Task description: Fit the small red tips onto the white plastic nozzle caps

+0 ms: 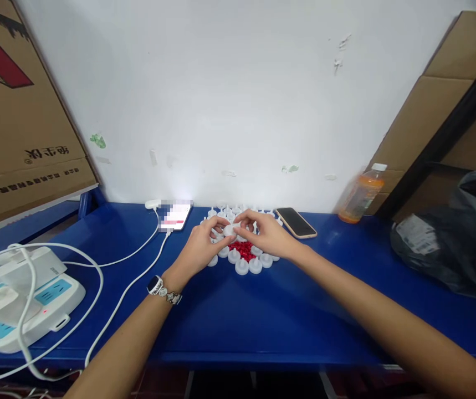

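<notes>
Cap (230, 230), one, white, translucent. Held up between the two hands, over the near-middle of the cluster; partly hidden by fingers.

Handling, as judged: very light; probably moulded plastic, stiff at the base, perhaps slightly springy at the thin wall. Surface looks smooth, so it could slip or spin under dry fingertips. Unlikely to break; any narrow stem, like those on the loose caps (241, 267), would be the weakest part. Best hold: opposite sides of the round base, thumb against forefinger, stem left free.

Left hand (205, 239), one: at the cap's 9 o'clock side, thumb and fingertips drawn in, pinching the cap by its edge.

Right hand (266, 231), one: at 3 o'clock, thumb and forefinger likewise pinching the cap. Whether a small part is also between these fingers cannot be told.

Position to grip: cap lies at the fingertips of both hands, between them, not in either palm.

Red bits (244, 251), one heap: at the cap's 5 o'clock, below the hands, on the table (238, 321). Loose caps, many: around the heap, several at 5 to 6 o'clock with stems up, more toward 12 o'clock.

Phone (297, 223), one: 3 o'clock, just beyond the caps.

Bottle (360, 195), one, orange contents: between 2 and 3 o'clock, well apart.
</notes>
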`<state>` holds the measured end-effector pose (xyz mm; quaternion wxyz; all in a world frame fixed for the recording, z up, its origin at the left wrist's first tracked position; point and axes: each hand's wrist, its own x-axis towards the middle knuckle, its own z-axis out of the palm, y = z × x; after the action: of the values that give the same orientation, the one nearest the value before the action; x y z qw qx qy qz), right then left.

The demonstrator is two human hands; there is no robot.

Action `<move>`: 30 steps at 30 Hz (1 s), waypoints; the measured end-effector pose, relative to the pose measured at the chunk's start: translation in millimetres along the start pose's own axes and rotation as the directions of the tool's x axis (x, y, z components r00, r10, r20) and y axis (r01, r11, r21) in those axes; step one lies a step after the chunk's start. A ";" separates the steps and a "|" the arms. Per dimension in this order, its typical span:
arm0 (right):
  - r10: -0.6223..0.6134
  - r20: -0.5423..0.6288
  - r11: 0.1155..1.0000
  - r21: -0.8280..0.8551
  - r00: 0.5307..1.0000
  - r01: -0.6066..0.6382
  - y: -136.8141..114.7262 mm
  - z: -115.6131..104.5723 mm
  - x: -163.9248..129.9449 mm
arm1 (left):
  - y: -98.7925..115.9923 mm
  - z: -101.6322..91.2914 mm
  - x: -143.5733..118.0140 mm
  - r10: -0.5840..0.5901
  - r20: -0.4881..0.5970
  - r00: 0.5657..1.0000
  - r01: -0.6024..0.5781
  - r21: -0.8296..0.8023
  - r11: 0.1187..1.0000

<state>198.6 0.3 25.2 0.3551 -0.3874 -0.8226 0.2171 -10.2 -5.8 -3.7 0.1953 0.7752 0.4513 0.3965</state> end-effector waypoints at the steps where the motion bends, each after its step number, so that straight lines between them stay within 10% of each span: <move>1: -0.021 0.011 1.000 0.023 1.000 0.021 -1.9 1.4 7.9 | -1.5 0.2 0.1 0.001 -0.010 1.000 -0.001 -0.005 1.000; 8: -0.086 -0.135 0.986 -0.150 0.987 0.066 27.5 7.2 95.6 | -34.4 1.3 4.4 -0.097 -0.193 0.976 0.132 0.182 0.974; 14: 0.131 0.020 0.896 -0.430 0.991 -0.110 66.1 38.4 162.3 | -42.0 2.8 2.7 -0.151 -0.177 0.973 0.196 0.276 0.941; 22: 0.242 0.190 0.866 -0.485 0.952 -0.123 67.1 56.6 176.6 | -30.5 4.2 2.1 -0.212 -0.131 0.968 0.243 0.307 0.920; 30: 0.372 -0.041 0.699 -0.646 0.927 -0.309 75.3 49.7 180.0 | -29.3 4.0 2.4 -0.202 -0.130 0.971 0.234 0.320 0.918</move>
<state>117.1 184.3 20.1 0.1163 -0.6198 -0.7761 0.0026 -22.3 11.6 -24.4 0.0830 0.7222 0.6042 0.3262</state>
